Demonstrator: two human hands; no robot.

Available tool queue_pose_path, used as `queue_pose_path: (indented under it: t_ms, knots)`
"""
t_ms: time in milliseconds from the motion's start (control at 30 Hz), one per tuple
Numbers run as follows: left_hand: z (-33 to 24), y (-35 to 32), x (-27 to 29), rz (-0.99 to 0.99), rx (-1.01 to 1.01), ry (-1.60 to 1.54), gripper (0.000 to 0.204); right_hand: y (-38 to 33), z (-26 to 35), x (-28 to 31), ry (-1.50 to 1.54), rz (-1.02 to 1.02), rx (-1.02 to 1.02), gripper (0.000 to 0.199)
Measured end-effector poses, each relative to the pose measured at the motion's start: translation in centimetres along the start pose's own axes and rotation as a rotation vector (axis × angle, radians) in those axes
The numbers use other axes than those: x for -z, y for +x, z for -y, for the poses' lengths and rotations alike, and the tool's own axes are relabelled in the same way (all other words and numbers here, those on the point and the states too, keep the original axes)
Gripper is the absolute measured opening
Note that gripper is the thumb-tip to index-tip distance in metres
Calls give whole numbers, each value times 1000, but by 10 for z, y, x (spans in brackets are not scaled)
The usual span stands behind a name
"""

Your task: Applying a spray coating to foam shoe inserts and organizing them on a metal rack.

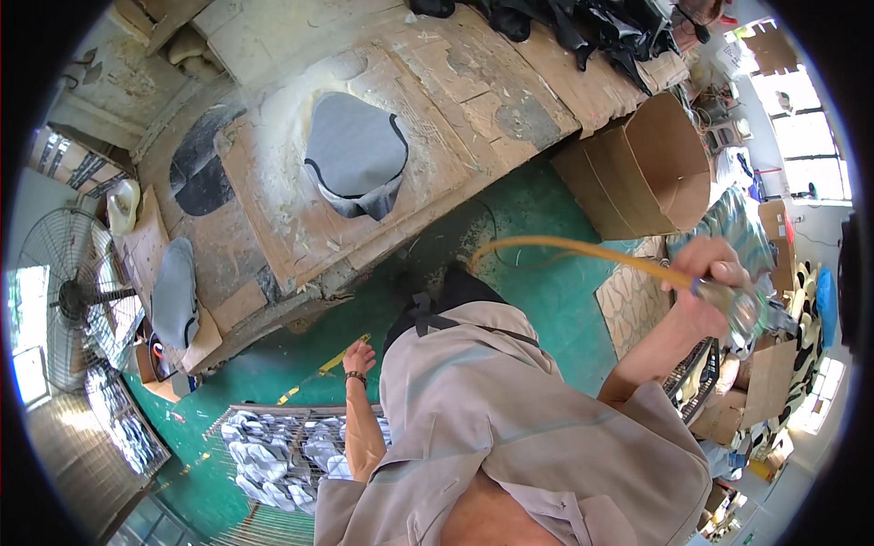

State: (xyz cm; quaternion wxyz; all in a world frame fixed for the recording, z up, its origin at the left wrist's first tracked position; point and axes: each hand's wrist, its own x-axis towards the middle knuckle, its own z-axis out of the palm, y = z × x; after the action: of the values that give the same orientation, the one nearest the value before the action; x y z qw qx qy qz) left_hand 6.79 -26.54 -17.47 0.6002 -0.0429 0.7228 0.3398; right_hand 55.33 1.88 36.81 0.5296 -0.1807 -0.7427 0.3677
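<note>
My right hand [712,278] is raised at the right, its fingers wrapped round a spray gun [746,308] with a clear, greenish cup, partly hidden by the hand and blurred. A yellow hose [583,244] runs from it in an arc down toward the floor by the table. At my left side hangs my left hand [359,357], open and holding nothing, a dark bracelet on its wrist. In front of me a grey padded piece with black edging [357,146] lies on the cardboard-covered worktable [446,146], amid whitish residue. Neither hand touches it.
Black pieces [583,32] are piled at the table's far right, above a tall cardboard box [628,168]. Another grey piece [175,291] lies at the left end, near a large fan [68,296]. A rack of grey-white pieces [273,450] stands behind my left hand.
</note>
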Motion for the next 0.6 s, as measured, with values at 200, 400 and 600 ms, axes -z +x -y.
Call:
queue_pose_path:
  t_ms: [200, 400, 600]
  knots:
    - [56, -25, 1, 31, -316, 701, 16, -28, 1, -11, -141, -270, -415, 52]
    - [93, -40, -13, -56, -438, 724, 21, -48, -4, 1, 10, -247, -972, 68]
    - [51, -93, -44, -186, 125, 72, 37, -59, -1, 37, -134, 52, -875, 61]
